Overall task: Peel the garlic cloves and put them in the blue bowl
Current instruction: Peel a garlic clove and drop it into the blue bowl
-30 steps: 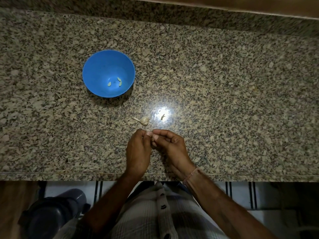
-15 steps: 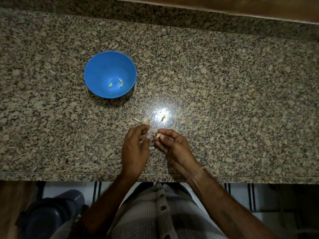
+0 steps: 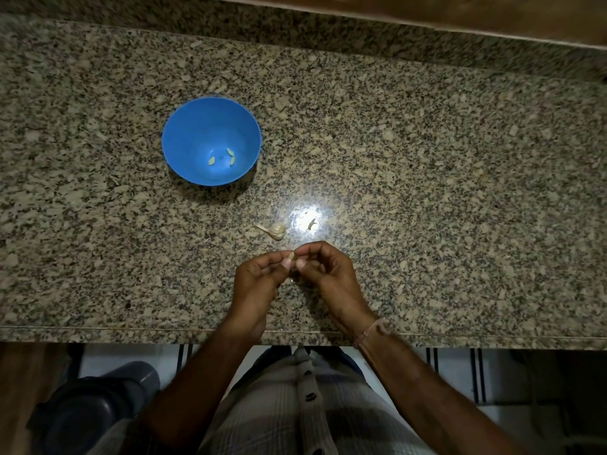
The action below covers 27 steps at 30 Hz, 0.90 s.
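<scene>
A blue bowl (image 3: 184,133) stands on the granite counter, left of centre, with three peeled garlic cloves (image 3: 222,157) in its bottom. A small garlic bulb (image 3: 277,230) with a stalk lies on the counter in front of the bowl, just beyond my hands. My left hand (image 3: 258,280) and my right hand (image 3: 325,272) meet near the counter's front edge. Between their fingertips they pinch one small garlic clove (image 3: 291,256). Most of that clove is hidden by the fingers.
A scrap of garlic skin (image 3: 311,223) lies in a bright glare spot right of the bulb. The granite counter (image 3: 460,192) ends at a front edge close to my wrists. A dark bin (image 3: 92,408) stands on the floor at lower left.
My hands had drawn apart half a second ago, the clove in the right one. Now they have come together again and both pinch the clove.
</scene>
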Motion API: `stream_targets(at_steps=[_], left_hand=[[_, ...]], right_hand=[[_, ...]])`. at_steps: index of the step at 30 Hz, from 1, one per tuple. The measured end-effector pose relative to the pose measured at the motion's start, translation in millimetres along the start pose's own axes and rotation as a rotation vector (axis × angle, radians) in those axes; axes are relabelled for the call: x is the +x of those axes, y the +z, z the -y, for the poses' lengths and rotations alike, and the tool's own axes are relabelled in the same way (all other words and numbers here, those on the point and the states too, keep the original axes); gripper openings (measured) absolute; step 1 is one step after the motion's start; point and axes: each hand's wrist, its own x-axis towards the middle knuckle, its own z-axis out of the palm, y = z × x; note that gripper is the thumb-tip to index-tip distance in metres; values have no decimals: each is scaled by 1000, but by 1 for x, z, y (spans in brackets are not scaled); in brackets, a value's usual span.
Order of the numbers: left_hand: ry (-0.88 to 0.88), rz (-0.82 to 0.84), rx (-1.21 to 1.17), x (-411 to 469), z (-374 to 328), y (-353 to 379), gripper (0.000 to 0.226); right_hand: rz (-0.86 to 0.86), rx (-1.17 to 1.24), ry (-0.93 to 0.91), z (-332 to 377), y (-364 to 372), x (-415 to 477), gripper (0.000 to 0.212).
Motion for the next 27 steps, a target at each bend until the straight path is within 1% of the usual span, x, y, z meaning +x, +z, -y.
stream_targets(at_steps=[2,5,8,11,15,19,21,24,27], left_hand=[[-27,18,-10,0,1,-1,15],[-11,28,-40,2,2,-3,16],[-3,25,-14,3,0,-4,15],[-3,31,6,6,3,-6,19],[11,35,8,8,6,-7,17],[2,23,63,7,8,-4,15],[-39,4,65,9,9,-4,14],[-57,-9,49,12,8,-5,15],[-7,-35,88,12,5,-5,16]], right_hand=[[0,-54,-39,2,1,0,12],[-4,-96,-95,1,1,2,9],[-10,-126,-128,-1,1,3,6],[-39,-194,-199,-1,3,3,6],[-86,-345,-301,-4,4,6,7],[-40,-523,-386,-7,8,9,10],[-35,-519,-385,-11,8,9,6],[-61,-492,-342,-17,5,8,8],[-101,-549,-351,-15,0,6,23]])
